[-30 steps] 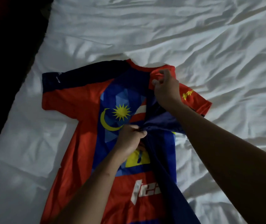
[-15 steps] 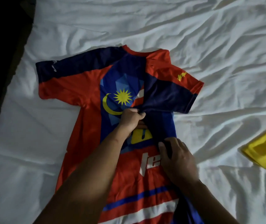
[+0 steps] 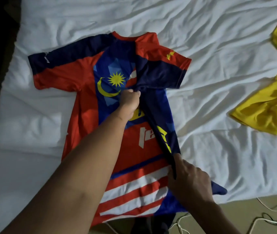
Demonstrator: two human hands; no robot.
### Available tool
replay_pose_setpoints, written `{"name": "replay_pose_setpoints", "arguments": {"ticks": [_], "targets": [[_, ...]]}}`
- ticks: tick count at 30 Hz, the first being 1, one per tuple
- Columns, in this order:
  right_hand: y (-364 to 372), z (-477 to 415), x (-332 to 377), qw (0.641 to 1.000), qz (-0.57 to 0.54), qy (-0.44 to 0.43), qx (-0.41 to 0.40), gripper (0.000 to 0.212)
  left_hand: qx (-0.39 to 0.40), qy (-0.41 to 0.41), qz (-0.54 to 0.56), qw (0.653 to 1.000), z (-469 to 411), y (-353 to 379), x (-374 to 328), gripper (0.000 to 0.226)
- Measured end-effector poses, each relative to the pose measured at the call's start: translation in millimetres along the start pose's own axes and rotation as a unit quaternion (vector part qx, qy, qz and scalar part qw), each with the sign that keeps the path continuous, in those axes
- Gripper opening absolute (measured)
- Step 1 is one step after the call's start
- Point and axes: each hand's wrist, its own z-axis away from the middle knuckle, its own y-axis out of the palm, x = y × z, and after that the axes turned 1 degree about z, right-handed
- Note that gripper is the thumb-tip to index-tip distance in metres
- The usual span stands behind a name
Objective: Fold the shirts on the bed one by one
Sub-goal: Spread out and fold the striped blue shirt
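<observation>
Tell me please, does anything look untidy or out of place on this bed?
The yellow shirt lies crumpled near the right edge, unfolded. The red and blue jersey hangs its hem over the bed's near edge. Loose cables lie on the floor.

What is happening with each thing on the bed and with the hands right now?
Red and blue shirt: flat on the bed, its right side folded in over the middle.
Left hand: closed, pinching the fold near the chest.
Right hand: gripping the folded edge near the hem.
Yellow shirt: crumpled, not folded.
White sheet: wrinkled.
Cables: loose on the floor.
</observation>
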Motion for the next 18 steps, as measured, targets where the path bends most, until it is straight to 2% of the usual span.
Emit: {"name": "replay_pose_setpoints", "arguments": {"ticks": [3, 5, 9, 10, 12, 13, 15, 17, 18], "targets": [[18.6, 20.6, 8.3, 1.000, -0.005, -0.006, 0.008, 0.021, 0.008, 0.004, 0.022, 1.000, 41.2, -1.9, -6.0, 0.028], [34.5, 32.5, 12.4, 1.000, -0.025, -0.012, 0.009, 0.028, -0.001, 0.025, 0.000, 1.000, 82.4, -4.2, 5.5, 0.024], [54.3, 55.2, 16.7, 0.990, -0.130, -0.035, 0.037, 0.047, -0.020, 0.000, -0.043, 0.999, 180.8, -16.4, 59.0, 0.014], [56.8, 59.4, 14.9, 0.986, -0.153, -0.041, 0.051, 0.055, -0.010, -0.016, -0.059, 0.998, 201.2, -20.3, 72.5, 0.018], [60.4, 67.1, 8.8, 0.973, -0.219, -0.053, 0.043, 0.059, -0.012, -0.046, -0.097, 0.994, 233.9, -25.6, 95.0, 0.043], [62.2, 69.8, 4.6, 0.964, -0.260, -0.060, 0.014, 0.053, -0.025, -0.054, -0.120, 0.991, 249.7, -26.4, 101.1, 0.050], [66.9, 69.2, -6.9, 0.941, -0.325, -0.044, -0.084, 0.038, -0.056, -0.050, -0.160, 0.984, 276.6, -24.5, 113.5, 0.050], [70.1, 62.4, -21.6, 0.921, -0.346, 0.019, -0.178, 0.021, -0.064, -0.039, -0.186, 0.980, 296.0, -16.6, 125.1, 0.046], [69.5, 58.6, -27.4, 0.913, -0.352, 0.061, -0.195, 0.015, -0.058, -0.032, -0.191, 0.979, 303.2, -11.6, 130.4, 0.045]]}}
